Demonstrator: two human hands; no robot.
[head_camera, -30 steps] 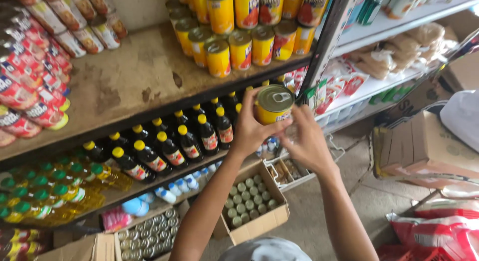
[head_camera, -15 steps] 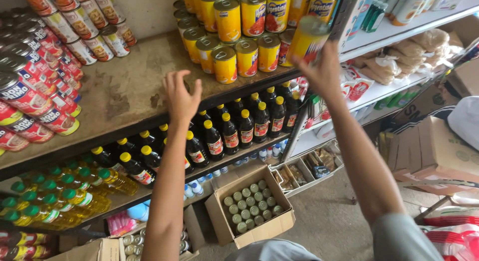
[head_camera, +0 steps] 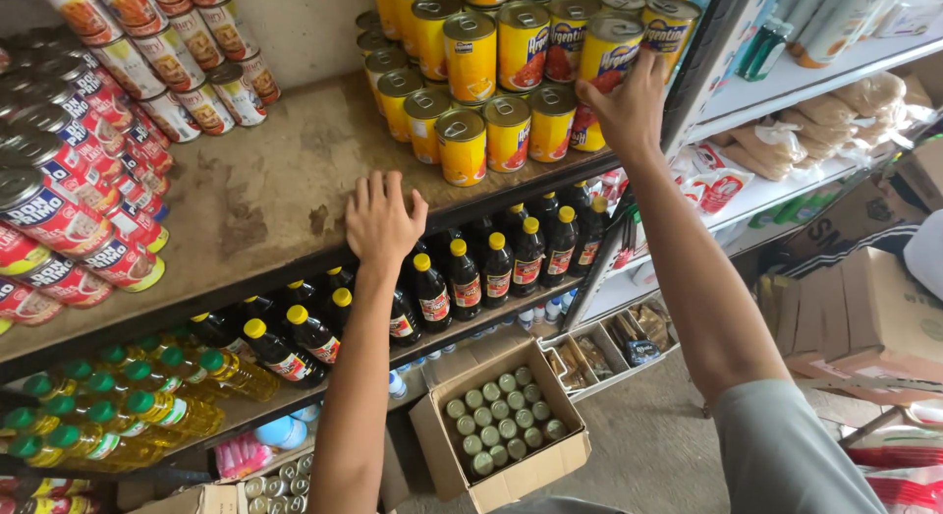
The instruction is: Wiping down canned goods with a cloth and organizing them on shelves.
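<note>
My right hand (head_camera: pixel 629 106) reaches up and grips a yellow tin can (head_camera: pixel 611 52) on the upper row of a stack of yellow cans (head_camera: pixel 491 91) at the right end of a worn wooden shelf (head_camera: pixel 255 199). My left hand (head_camera: pixel 383 219) rests flat with spread fingers on the shelf's front edge, holding nothing. Below it stand dark sauce bottles (head_camera: pixel 491 268) with yellow caps.
Red and white labelled cans (head_camera: pixel 69 170) are piled on the shelf's left. Cooking oil bottles (head_camera: pixel 118 416) with green caps stand lower left. An open cardboard box (head_camera: pixel 511 475) with several cans sits on the floor. Packaged goods (head_camera: pixel 835 111) fill white shelves to the right, with cardboard boxes (head_camera: pixel 864 317) beside them.
My right hand has lifted the yellow can from in front of me up onto the stack. My left hand let go of it and came down onto the shelf edge.
</note>
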